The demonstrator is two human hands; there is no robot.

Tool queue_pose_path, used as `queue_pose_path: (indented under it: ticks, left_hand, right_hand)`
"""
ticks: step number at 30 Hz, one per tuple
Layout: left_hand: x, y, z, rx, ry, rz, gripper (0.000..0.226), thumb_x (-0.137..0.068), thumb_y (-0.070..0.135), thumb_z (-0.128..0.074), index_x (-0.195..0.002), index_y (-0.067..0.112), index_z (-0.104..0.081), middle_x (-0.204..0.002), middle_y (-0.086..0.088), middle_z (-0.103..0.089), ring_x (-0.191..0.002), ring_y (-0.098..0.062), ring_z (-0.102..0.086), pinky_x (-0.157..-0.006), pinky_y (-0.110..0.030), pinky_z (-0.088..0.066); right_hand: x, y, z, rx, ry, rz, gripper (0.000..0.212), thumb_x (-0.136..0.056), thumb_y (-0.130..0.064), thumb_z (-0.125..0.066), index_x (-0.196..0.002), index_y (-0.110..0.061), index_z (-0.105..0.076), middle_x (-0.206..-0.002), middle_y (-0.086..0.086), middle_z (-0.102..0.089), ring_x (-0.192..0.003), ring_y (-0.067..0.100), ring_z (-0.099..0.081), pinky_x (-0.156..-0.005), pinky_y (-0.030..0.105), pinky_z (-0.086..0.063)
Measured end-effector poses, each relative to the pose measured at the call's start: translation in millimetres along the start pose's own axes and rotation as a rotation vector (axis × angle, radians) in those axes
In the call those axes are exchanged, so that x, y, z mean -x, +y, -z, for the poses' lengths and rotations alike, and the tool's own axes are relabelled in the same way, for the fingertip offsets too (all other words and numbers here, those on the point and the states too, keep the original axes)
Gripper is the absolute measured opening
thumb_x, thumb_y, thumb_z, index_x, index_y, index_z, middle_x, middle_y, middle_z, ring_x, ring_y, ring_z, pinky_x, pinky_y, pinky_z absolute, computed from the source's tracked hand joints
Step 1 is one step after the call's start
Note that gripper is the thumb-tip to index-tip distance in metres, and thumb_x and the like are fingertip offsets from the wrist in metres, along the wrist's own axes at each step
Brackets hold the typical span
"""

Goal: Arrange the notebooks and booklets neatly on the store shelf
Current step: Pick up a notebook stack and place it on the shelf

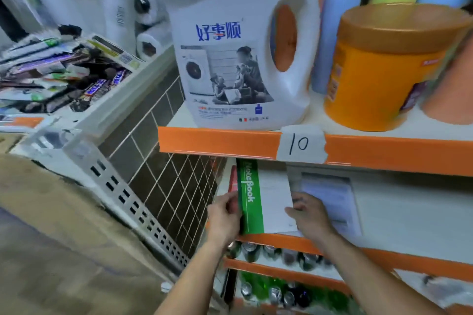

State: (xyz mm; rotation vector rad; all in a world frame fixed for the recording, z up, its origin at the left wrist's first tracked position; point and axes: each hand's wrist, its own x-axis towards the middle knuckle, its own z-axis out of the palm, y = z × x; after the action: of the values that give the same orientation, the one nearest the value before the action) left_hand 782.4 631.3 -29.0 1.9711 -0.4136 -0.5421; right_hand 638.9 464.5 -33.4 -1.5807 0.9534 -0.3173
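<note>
A notebook with a green spine band reading "Notebook" and a white cover lies flat on the middle shelf, at its left end. My left hand grips its left edge, thumb on top. A red booklet shows just under and left of the notebook. My right hand rests on the notebook's right edge, fingers curled over it. Right of that hand lies a pale booklet with printed text, partly covered by the hand.
A white detergent jug, an orange tub and pastel bottles stand on the shelf above, whose orange rail carries a tape label "10". Cans and green bottles fill lower shelves. A white basket of snack bars is at left.
</note>
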Motion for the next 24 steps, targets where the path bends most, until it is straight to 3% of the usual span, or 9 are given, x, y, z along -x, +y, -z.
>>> queue_pose_path:
  ticks: [2,6,7,9,11,14,17,20,24]
  left_hand:
    - [-18,-20,4,-0.099,-0.026,-0.004,0.041,-0.091,0.022,-0.065,-0.113,0.056,-0.061,-0.127,0.017,-0.057,-0.12,-0.019,-0.057,-0.101,-0.048,-0.054]
    - [-33,-28,12,-0.174,-0.091,-0.034,0.038,-0.094,0.023,-0.064,-0.125,0.044,-0.062,-0.134,0.018,-0.049,-0.134,-0.018,-0.043,-0.112,-0.051,-0.043]
    - [-36,-29,13,-0.189,-0.098,-0.039,0.038,-0.094,0.02,-0.064,-0.128,0.039,-0.062,-0.135,0.015,-0.049,-0.135,-0.017,-0.041,-0.114,-0.05,-0.04]
    - [-41,-30,16,-0.214,-0.123,-0.046,0.042,-0.094,0.014,-0.065,-0.132,0.031,-0.061,-0.137,0.011,-0.049,-0.137,-0.016,-0.039,-0.118,-0.048,-0.036]
    - [-46,-34,18,-0.201,-0.151,-0.038,0.042,-0.093,0.011,-0.066,-0.132,0.026,-0.062,-0.135,0.01,-0.049,-0.135,-0.017,-0.044,-0.117,-0.046,-0.038]
    - [-54,-41,22,-0.179,-0.182,-0.025,0.042,-0.092,0.008,-0.065,-0.131,0.024,-0.062,-0.132,0.01,-0.046,-0.135,-0.02,-0.046,-0.117,-0.046,-0.038]
    - [-59,-43,26,-0.136,-0.23,0.004,0.043,-0.095,0.008,-0.062,-0.134,0.027,-0.06,-0.141,0.008,-0.042,-0.137,-0.02,-0.046,-0.116,-0.046,-0.041]
    - [-58,-39,28,-0.096,-0.269,0.019,0.045,-0.099,0.006,-0.058,-0.14,0.024,-0.057,-0.138,0.011,-0.04,-0.134,-0.018,-0.049,-0.114,-0.041,-0.043]
    - [-59,-39,27,-0.126,-0.253,0.01,0.046,-0.099,0.009,-0.057,-0.142,0.025,-0.055,-0.144,0.007,-0.042,-0.133,-0.016,-0.048,-0.115,-0.041,-0.042]
  right_hand:
    - [-1,-1,-10,-0.005,0.021,-0.015,0.022,-0.09,0.0,-0.068,-0.098,-0.021,-0.069,-0.093,0.007,-0.073,-0.085,0.036,-0.068,-0.065,0.029,-0.05]
    - [-3,-5,-25,0.028,-0.006,-0.062,0.033,-0.09,0.01,-0.059,-0.107,-0.016,-0.07,-0.086,0.005,-0.07,-0.062,0.021,-0.059,-0.05,0.023,-0.044]
    - [-5,-5,-29,0.044,-0.01,-0.076,0.035,-0.09,0.012,-0.059,-0.11,-0.014,-0.071,-0.086,0.007,-0.071,-0.061,0.022,-0.06,-0.052,0.026,-0.047]
    - [-9,-3,-35,0.071,0.003,-0.088,0.037,-0.088,0.013,-0.059,-0.112,-0.011,-0.073,-0.093,0.007,-0.075,-0.079,0.028,-0.072,-0.073,0.043,-0.059]
    - [-12,-2,-41,0.075,0.024,-0.099,0.039,-0.086,0.015,-0.058,-0.112,-0.009,-0.074,-0.097,0.006,-0.076,-0.088,0.028,-0.074,-0.085,0.053,-0.056]
    - [-16,1,-51,0.086,0.035,-0.11,0.04,-0.086,0.014,-0.057,-0.115,-0.009,-0.073,-0.104,0.007,-0.076,-0.084,0.021,-0.072,-0.081,0.04,-0.059]
    - [-14,-2,-55,0.093,0.037,-0.123,0.039,-0.088,0.013,-0.056,-0.113,-0.011,-0.073,-0.097,0.007,-0.074,-0.071,0.013,-0.066,-0.057,0.018,-0.053]
    - [-12,-2,-56,0.081,0.044,-0.123,0.038,-0.09,0.012,-0.054,-0.113,-0.013,-0.072,-0.094,0.009,-0.074,-0.064,0.017,-0.063,-0.048,0.019,-0.046]
    - [-13,2,-57,0.087,0.041,-0.123,0.038,-0.09,0.01,-0.054,-0.112,-0.013,-0.074,-0.091,0.003,-0.076,-0.072,0.025,-0.065,-0.059,0.03,-0.048]
